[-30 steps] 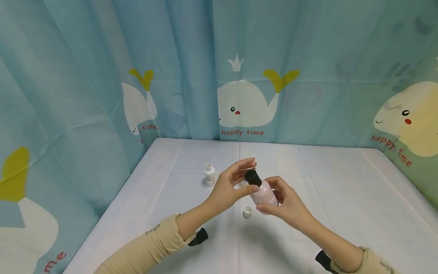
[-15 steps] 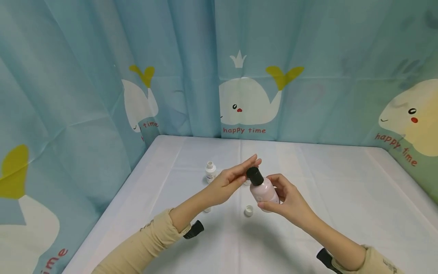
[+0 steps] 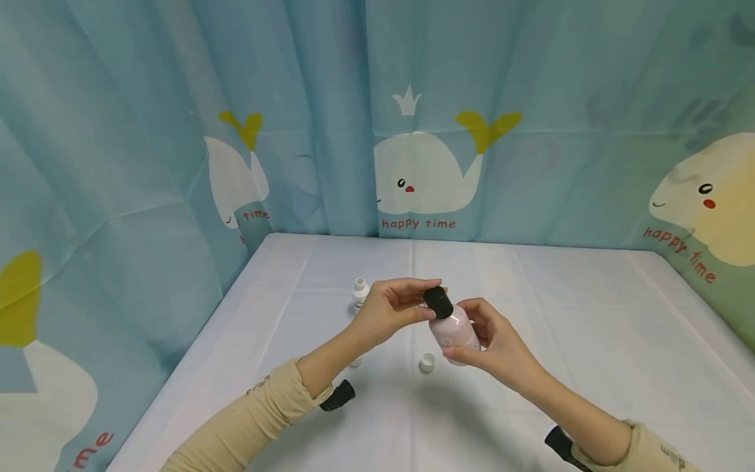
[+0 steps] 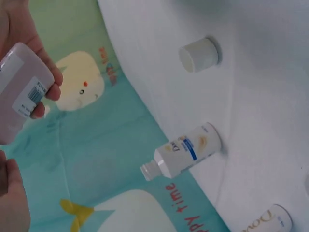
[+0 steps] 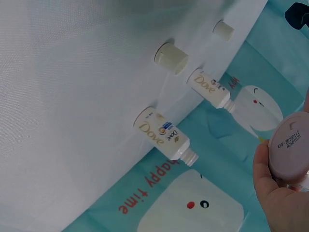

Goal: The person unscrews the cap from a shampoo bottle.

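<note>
My right hand [image 3: 501,344] grips a pink bottle [image 3: 455,333] by its body, holding it tilted above the table with its black cap [image 3: 438,302] toward the upper left. The thumb and fingers of my left hand [image 3: 383,313] pinch that cap from the left. In the left wrist view, the back of the pink bottle [image 4: 24,87] carries a barcode label, while its cap lies outside the picture. Its base [image 5: 289,147], with a printed date, faces the right wrist camera.
Two uncapped white Dove bottles, one nearer [image 5: 161,133] and one farther [image 5: 210,89], stand on the white table. The head view shows one [image 3: 359,295] behind my left hand. Two loose white caps lie there, one [image 3: 427,362] below the pink bottle, another [image 3: 356,362] beside my left forearm.
Half a second ago my left fingers were stretched out past the black cap; now they are bent around it with the thumb. The pink bottle stays nearly in place in my right hand.
</note>
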A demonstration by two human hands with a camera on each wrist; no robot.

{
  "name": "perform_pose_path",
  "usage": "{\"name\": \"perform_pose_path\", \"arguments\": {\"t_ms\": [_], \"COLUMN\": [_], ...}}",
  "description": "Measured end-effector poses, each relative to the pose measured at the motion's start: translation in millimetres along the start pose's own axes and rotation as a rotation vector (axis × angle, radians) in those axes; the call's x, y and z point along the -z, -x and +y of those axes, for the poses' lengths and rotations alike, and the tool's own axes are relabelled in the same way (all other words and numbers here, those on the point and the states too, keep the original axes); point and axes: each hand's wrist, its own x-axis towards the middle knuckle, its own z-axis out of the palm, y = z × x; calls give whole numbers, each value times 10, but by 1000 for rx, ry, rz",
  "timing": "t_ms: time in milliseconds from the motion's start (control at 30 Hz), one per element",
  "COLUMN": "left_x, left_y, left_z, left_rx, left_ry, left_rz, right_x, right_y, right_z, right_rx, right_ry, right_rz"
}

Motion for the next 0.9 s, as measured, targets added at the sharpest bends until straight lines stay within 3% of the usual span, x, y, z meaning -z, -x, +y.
{"name": "perform_pose_path", "arguments": {"t_ms": [200, 467, 700, 900], "left_x": [-56, -101, -129, -142], "left_y": [-29, -98, -133, -138], "left_z": [-5, 11, 44, 43], "left_rx": [14, -5, 42, 41], "left_ry": [-69, -111, -120, -147], "left_rz": [90, 45, 73, 67], "right_x": [-11, -2, -8, -11], "right_y": [-5, 10, 2, -3], "right_z": [4, -25, -47, -57], "right_rx": [1, 3, 11, 15], "right_ry": [-4, -11, -21, -23], "right_rz": [0, 2, -7, -16]}}
